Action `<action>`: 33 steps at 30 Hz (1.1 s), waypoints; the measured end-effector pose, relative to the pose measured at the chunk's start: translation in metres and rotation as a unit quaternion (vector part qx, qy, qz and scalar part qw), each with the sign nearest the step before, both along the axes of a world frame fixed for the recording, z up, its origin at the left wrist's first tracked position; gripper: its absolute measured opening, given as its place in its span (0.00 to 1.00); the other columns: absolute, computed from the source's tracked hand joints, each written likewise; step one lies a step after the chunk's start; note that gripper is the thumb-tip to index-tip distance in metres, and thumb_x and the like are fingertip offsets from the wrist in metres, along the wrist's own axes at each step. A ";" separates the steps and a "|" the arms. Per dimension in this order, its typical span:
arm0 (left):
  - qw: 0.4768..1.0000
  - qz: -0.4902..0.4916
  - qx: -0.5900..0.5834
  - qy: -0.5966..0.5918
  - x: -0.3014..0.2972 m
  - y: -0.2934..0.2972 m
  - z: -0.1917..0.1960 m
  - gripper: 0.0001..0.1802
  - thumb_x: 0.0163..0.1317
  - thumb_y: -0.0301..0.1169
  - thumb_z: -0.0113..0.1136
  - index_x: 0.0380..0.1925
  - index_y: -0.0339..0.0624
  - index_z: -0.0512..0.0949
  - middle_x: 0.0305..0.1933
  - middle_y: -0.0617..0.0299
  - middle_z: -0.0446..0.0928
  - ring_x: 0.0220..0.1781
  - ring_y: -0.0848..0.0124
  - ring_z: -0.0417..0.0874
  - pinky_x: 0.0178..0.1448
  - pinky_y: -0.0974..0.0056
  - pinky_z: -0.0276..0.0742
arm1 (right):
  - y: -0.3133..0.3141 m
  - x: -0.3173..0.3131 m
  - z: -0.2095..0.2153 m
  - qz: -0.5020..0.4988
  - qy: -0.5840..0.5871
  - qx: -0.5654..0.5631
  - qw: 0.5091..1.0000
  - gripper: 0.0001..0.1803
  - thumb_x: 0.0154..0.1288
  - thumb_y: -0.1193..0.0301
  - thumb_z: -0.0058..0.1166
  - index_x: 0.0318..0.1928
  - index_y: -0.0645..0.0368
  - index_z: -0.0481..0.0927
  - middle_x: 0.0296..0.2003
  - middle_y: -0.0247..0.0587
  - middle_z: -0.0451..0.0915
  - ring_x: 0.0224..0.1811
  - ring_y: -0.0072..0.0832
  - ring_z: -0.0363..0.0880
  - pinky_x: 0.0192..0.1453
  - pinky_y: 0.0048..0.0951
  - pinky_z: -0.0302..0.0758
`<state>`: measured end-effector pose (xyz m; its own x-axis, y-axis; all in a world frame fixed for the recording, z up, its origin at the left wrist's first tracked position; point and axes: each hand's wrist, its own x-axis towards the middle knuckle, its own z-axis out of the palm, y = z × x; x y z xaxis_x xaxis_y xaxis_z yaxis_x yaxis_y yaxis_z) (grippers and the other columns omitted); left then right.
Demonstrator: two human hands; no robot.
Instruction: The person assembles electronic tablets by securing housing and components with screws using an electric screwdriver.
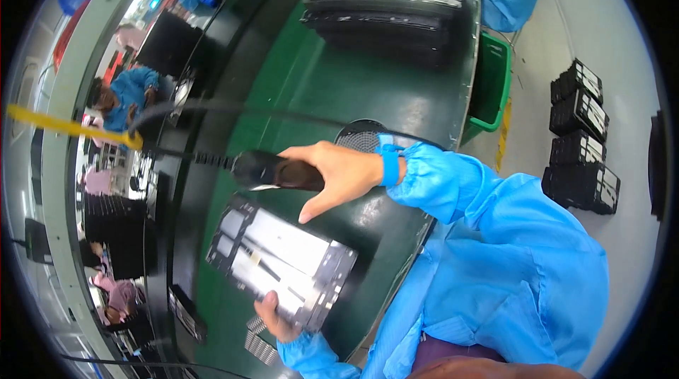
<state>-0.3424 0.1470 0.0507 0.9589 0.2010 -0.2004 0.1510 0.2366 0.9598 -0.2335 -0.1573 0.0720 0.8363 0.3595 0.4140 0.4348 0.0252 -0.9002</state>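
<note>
green bin (pixel 495 85) | stacked black trays (pixel 385 0) | black crates (pixel 580 145) – on the floor – | yellow cable (pixel 67 126)

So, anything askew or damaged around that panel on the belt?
Nothing stands out. The left hand steadies the flat panel on the green belt; the right hand grips a black corded tool above it. No visible damage.

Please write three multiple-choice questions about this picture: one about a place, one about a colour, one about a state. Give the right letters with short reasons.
1. Where is the flat panel?
A. on the floor
B. on the green belt, at the near edge
C. in the green bin

2. What colour are the person's sleeves?
A. white
B. blue
C. grey

3. What is the right hand doing?
A. gripping the black corded tool
B. resting empty
C. pointing at the stacked black trays

Answers: 1 B, the left hand holds the panel's edge there. 2 B, both sleeves are blue. 3 A, its fingers wrap the tool.
</note>
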 end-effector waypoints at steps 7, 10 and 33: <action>0.989 0.003 -0.053 -0.134 -0.057 0.036 0.026 0.22 0.51 0.40 0.54 0.43 0.38 0.72 0.46 0.52 0.71 0.44 0.63 0.74 0.49 0.62 0.72 | -0.015 -0.069 -0.009 -0.081 -0.082 -0.044 0.992 0.50 0.49 0.66 0.66 0.66 0.65 0.49 0.66 0.59 0.50 0.69 0.48 0.50 0.68 0.37 0.54; 0.987 -0.024 -0.103 -0.117 -0.052 0.012 0.046 0.25 0.49 0.39 0.54 0.46 0.36 0.70 0.48 0.51 0.71 0.46 0.62 0.74 0.51 0.60 0.71 | -0.052 -0.110 0.009 -0.148 -0.110 0.061 0.981 0.27 0.49 0.73 0.63 0.52 0.63 0.73 0.57 0.56 0.68 0.55 0.43 0.73 0.51 0.32 0.75; 0.934 -0.263 -0.199 -0.139 0.129 -0.286 0.089 0.18 0.60 0.34 0.55 0.45 0.31 0.70 0.43 0.57 0.75 0.43 0.68 0.78 0.48 0.65 0.75 | -0.280 -0.010 0.027 -0.413 0.225 0.231 0.852 0.20 0.48 0.64 0.67 0.37 0.63 0.75 0.30 0.36 0.77 0.28 0.23 0.76 0.32 0.25 0.74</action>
